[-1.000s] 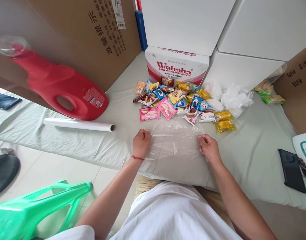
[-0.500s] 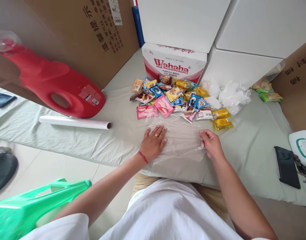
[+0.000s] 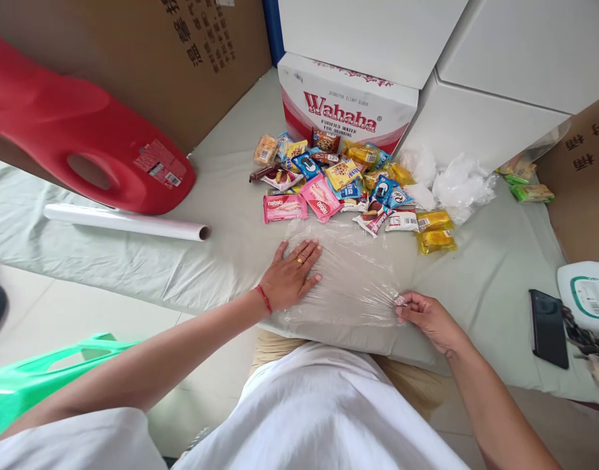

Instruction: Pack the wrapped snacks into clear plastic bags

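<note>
A sheet of clear plastic film (image 3: 353,274) lies spread on the pale green cloth in front of me. My left hand (image 3: 292,274) rests flat on its left part, fingers stretched out, a ring and a red string bracelet showing. At the film's near right corner, my right hand (image 3: 419,316) pinches the edge between thumb and fingers, and creases run from there across the sheet. Just beyond the film is a heap of wrapped snacks (image 3: 343,176), among them pink nabati packets (image 3: 286,207) and yellow-wrapped ones (image 3: 435,241).
A white film roll (image 3: 128,222) and a red detergent bottle (image 3: 98,137) are at the left. Behind the snacks stands a Wahaha carton (image 3: 348,108); crumpled clear plastic (image 3: 463,186) sits beside them. A phone (image 3: 549,328) lies at the right, a green stool (image 3: 49,378) below left.
My right hand has moved from the film's right side down to its near right corner, drawing the film taut. My left hand stays flat on the film. The camera view has shifted slightly.
</note>
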A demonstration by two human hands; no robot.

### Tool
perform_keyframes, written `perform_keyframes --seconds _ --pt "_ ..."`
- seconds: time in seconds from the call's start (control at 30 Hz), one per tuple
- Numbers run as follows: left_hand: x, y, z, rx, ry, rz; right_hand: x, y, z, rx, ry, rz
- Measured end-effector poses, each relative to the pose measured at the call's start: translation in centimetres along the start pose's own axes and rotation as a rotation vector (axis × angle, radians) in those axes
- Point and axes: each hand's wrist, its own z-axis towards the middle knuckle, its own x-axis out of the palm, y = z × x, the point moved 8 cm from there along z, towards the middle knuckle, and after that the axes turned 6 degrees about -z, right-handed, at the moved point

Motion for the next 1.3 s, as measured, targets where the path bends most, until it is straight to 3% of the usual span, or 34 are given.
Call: perform_keyframes --seconds 0.07,0.13,0.2,0.27,0.33,0.43,0.57,0.67,0.73,0.83,0.97,1.03,1.13,1.2,1.3 --pt "-0.1 0.2 -0.1 -0.011 -0.005 0.000 -0.9 0.0 -0.2 -0.019 -0.025 -0.119" --pt "-0.4 0.5 -0.3 -0.038 -0.021 0.005 -2.3 1.0 -0.6 -0.057 -0.138 -0.347" --pt "-0.5 0.8 -0.5 -0.058 -0.031 0.008 -3.6 3.8 -1.6 -0.157 -0.369 -0.587" --pt "-0.5 0.8 -0.6 -0.059 -0.029 0.003 -3.3 7.7 -2.9 -0.339 -0.568 -0.720" --pt "-0.5 0.8 -0.6 -0.053 -0.026 -0.008 -0.9 11.4 -3.0 -0.545 -0.564 -0.749" --pt "-0.7 0.8 -0.8 -0.032 -0.011 -0.040 3.6 15.6 -0.3 -0.721 -0.396 -0.765" --pt "-1.8 1.5 -0.5 -0.049 -0.039 -0.097 6.9 20.4 6.3 -0.707 -0.429 -0.882" --pt "-2.4 2.2 0.2 -0.103 -0.101 -0.100 8.7 23.7 11.1 -0.614 -0.522 -1.002" --pt "-2.3 2.4 0.6 -0.136 -0.119 -0.071 10.4 25.0 13.7 -0.548 -0.511 -1.091" --pt "-1.7 2.3 1.0 -0.162 -0.117 -0.018 11.9 25.8 16.2 -0.490 -0.460 -1.150" --pt "-1.4 2.1 1.1 -0.163 -0.099 0.003 9.7 25.7 16.8 -0.464 -0.359 -0.952" --pt "-1.4 2.1 1.1 -0.173 -0.102 0.002 7.2 26.2 14.8 -0.575 -0.383 -0.838" --pt "-1.3 2.2 1.2 -0.180 -0.103 -0.009 4.2 25.8 8.6 -0.838 -0.520 -0.750" --pt "-1.2 2.2 1.3 -0.179 -0.100 -0.020 4.7 23.5 4.8 -0.943 -0.452 -0.814" --pt "-1.2 2.2 1.4 -0.173 -0.109 -0.035 7.3 18.2 1.3 -1.004 -0.369 -1.020"
